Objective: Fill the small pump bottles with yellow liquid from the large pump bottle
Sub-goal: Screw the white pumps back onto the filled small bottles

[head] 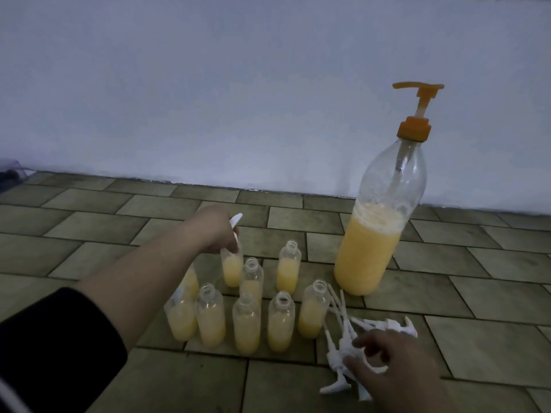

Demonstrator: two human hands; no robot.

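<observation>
On the tiled floor, the small bottles stand filled left of the large pump bottle. Capping is judged underway: a white pump is pinched onto one bottle by the left hand; the right hand, fingers loosely spread, is reaching the loose pumps for the next.

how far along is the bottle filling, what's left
Filling looks done: the small bottles all hold yellow liquid, and the large bottle stands apart. In hand: the left hand fits a white pump onto a back bottle; the right hand reaches the loose pumps. Left: most bottles are uncapped.
</observation>
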